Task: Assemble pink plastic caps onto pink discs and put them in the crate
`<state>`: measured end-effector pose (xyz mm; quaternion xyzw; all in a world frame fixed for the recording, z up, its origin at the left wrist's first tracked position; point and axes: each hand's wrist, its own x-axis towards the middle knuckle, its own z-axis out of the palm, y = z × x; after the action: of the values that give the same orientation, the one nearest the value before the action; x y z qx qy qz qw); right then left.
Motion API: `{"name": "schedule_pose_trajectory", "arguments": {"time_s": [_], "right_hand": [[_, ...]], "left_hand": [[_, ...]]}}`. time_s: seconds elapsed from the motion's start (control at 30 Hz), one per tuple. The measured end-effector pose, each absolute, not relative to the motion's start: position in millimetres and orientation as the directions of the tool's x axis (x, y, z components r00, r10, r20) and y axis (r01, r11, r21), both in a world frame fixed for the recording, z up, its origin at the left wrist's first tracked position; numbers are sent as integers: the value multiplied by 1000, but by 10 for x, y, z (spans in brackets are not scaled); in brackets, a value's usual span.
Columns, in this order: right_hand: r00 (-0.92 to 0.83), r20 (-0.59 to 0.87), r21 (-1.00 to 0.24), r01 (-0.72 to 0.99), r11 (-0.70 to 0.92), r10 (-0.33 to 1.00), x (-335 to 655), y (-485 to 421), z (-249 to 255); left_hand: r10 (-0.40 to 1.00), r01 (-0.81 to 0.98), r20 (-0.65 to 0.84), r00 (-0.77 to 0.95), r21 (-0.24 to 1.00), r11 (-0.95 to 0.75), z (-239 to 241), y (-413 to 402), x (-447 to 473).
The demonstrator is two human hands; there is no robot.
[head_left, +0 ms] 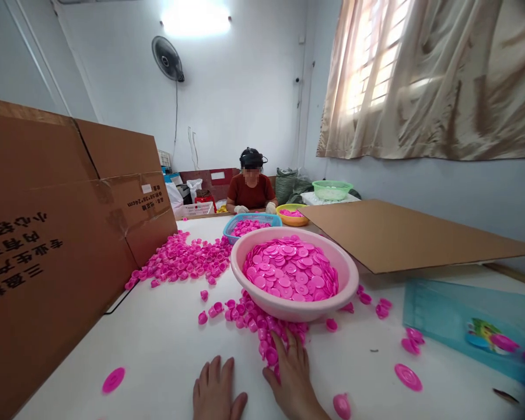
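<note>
Along the near edge of a white worktable (157, 356), the person's left hand (216, 389) lies open and palm down, its fingers slightly spread, beside the caps but not visibly touching them; the right hand (294, 382) is also open, its fingers (280, 344) splayed into the near side of a loose heap of pink plastic caps (256, 324), with no cap visibly gripped, though whether one lies under the fingers cannot be told; just beyond this heap stands a pale pink basin (350, 280), its caps lying mostly flat and overlapping, its high wall apparently keeping them apart from the loose ones; a second spread of caps (181, 259) lies to the left, against an upright cardboard carton (56, 233), which seems placed as a barrier along that side of the table; to the right, a flat cardboard sheet (398, 236) slants over the tabletop, and a few stray caps lie near a teal plastic sleeve (468, 318); across the table, a seated co-worker's gloved hands (240, 209) rest just behind a blue plastic basket (226, 233) of caps, probably within easy reach, with a yellow bowl (280, 217) close by.
</note>
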<state>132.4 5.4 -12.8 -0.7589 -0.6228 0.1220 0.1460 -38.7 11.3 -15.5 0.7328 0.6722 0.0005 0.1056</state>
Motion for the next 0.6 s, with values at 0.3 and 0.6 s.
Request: {"name": "schedule_pose_trajectory", "arguments": {"time_s": [0.3, 0.6], "right_hand": [[146, 171, -557, 830, -26, 974, 1182, 47, -134], [175, 365, -847, 471, 247, 914, 1326, 76, 53]], "left_hand": [[929, 755, 148, 339, 547, -362, -26, 15, -327], [938, 802, 181, 295, 486, -347, -120, 114, -455]]}}
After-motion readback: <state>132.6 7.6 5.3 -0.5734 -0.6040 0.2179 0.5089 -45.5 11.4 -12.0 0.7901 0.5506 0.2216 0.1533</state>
